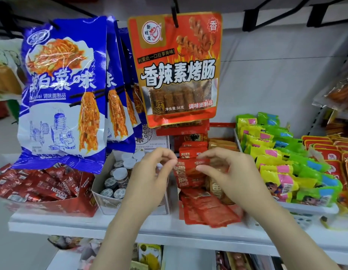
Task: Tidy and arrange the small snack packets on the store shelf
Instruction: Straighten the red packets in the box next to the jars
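Small red snack packet (pixel 188 172), pinched upright between left hand (pixel 149 172) and right hand (pixel 225 172); step: straightening; next, likely seating it squarely among stacked red packets (pixel 208 211)

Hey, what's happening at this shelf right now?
A person is tidying snacks on a store shelf. Both hands are at one small red packet, held upright above a row of similar red packets: the left hand at its left edge, the right hand pinching its top. Yellow and green packets sit stacked to the right.
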{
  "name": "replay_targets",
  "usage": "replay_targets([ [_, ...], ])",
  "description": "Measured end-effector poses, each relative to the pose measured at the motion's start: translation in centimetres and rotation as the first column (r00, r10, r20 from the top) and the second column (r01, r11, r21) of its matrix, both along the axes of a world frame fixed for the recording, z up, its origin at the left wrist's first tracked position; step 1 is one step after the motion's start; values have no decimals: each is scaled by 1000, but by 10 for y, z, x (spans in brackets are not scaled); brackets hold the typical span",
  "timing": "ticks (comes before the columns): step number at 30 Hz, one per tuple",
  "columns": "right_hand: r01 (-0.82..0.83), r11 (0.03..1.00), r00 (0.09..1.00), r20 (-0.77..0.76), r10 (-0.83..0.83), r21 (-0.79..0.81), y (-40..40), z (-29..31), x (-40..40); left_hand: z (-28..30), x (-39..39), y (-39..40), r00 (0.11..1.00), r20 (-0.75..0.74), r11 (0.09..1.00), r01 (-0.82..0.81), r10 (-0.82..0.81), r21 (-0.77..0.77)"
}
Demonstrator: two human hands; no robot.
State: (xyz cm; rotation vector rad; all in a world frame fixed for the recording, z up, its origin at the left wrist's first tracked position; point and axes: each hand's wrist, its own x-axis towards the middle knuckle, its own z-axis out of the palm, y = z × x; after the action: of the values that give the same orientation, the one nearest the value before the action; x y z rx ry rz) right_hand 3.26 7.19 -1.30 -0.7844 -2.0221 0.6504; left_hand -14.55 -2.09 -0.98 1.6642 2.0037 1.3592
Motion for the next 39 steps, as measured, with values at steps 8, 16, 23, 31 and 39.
replay_targets([
  [8, 77, 991, 994, -70, -85, -113, 8, 0, -7, -19, 18, -7, 950, 297, 995, -99, 95, -4],
  [16, 110, 992, 988, -102, -116, -62, 6, 1, -13, -25, 47, -19, 820, -375, 889, 320, -432, -326],
  [23, 63, 994, 913, -398, -92, -85, 1, 34, -1, -35, 32, -13, 928, -276, 963, 210, -251, -169],
  [31, 201, 978, 965, -184, -189, 51, -1, 39, 14, -36, 18, -11, 941, -267, 971, 167, -209, -170],
  [39, 250, 964, 965, -103, -241, 85, -1, 38, 19, -32, 19, -12, 962, -121, 960, 225, -246, -165],
])
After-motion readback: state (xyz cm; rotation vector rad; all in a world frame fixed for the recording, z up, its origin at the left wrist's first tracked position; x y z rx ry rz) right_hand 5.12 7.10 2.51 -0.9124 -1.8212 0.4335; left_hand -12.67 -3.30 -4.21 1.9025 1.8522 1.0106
